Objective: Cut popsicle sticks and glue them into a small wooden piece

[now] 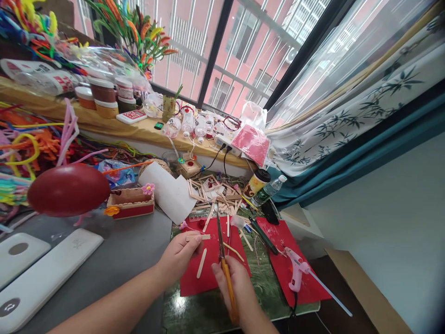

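My left hand [182, 253] pinches a short, flat piece of wooden craft stick [198, 237] between thumb and fingers. Just to its right, my right hand [236, 280] is wrapped round the orange handle of a pair of scissors [220, 239]. The blades point away from me and stand apart from the stick piece. Below both hands lies a red sheet [194, 286], with a loose craft stick [201, 263] on it. More sticks are scattered beyond the blades.
A pink glue gun [296, 269] rests on a second red sheet at the right. Behind it stand a water bottle [269, 190] and a lidded cup [256, 183]. A decorated box [130, 202], a red balloon [68, 190] and white paper [170, 192] lie left.
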`<state>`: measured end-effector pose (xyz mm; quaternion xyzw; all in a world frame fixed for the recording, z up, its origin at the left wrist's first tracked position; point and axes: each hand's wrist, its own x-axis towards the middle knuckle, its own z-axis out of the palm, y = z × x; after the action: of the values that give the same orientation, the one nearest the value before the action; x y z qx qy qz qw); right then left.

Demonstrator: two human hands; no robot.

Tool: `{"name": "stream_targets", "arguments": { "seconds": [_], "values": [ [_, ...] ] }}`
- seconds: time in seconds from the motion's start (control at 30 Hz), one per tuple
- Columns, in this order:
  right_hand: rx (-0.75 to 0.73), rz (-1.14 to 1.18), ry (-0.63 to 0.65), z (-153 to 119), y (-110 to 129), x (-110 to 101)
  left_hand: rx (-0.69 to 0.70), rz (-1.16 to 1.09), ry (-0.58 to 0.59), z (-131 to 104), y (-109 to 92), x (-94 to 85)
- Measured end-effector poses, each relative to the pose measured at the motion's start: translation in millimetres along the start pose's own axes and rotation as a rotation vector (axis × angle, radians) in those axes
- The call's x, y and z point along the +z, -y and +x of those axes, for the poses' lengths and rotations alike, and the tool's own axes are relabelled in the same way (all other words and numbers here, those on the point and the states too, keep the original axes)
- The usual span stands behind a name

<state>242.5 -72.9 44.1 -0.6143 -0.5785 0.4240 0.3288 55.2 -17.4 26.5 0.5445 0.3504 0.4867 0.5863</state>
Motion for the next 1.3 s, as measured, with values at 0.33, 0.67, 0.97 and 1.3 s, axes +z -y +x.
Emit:
{"name": "stream_targets", "arguments": {
  "seconds": [0.33,0.67,0.97,1.3],
  "values": [
    [0.007,-0.843,-0.011,26,-30,-97,-0.112,0.020,0.147,7,1,0.3],
    [-0.161,-0.197,0.004,11,-12,-66,-0.215,0.246,0.476,4,-9,6.4],
    [-0.040,0.115,0.083,21,-16,-30,-0.160,0.310,0.190,14,7,10.4],
    [-0.595,-0.911,0.223,142,17,-45,-0.267,-0.039,-0.296,27,9,-7.6]
  ]
}}
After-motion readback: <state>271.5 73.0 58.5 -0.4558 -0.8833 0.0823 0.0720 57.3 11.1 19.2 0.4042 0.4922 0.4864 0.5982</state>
